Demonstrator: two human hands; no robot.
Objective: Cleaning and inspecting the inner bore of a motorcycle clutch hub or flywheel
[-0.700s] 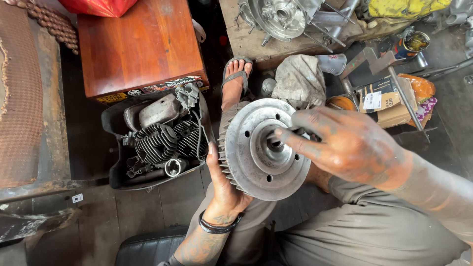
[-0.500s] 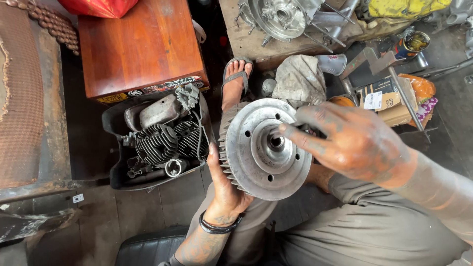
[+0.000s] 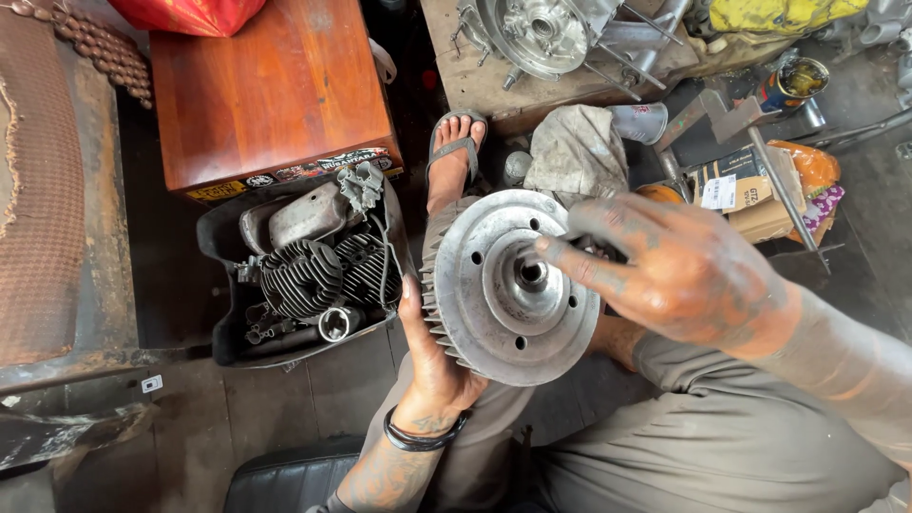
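Note:
A round grey metal flywheel [image 3: 494, 313] with cooling fins around its rim and a hollow centre hub rests tilted over my lap. My left hand [image 3: 432, 356] grips its lower left edge from underneath, palm against the fins; a black band circles that wrist. My right hand [image 3: 665, 271], greasy, lies over the wheel's right side, and its fingers reach to the centre hub, the index fingertip just beside the hole. My sandalled foot [image 3: 454, 157] shows just above the wheel.
A black tray [image 3: 223, 347] holding finned engine cylinders and other parts sits at the left, below a wooden box [image 3: 271, 90]. An engine casing [image 3: 541, 33] lies on a board at the top. A rag [image 3: 579, 152], cardboard box [image 3: 736, 190] and metal tools lie at the right.
My right hand has shifted slightly left across the wheel face, with the fingertips now closer to the centre hub. The left hand keeps the same hold.

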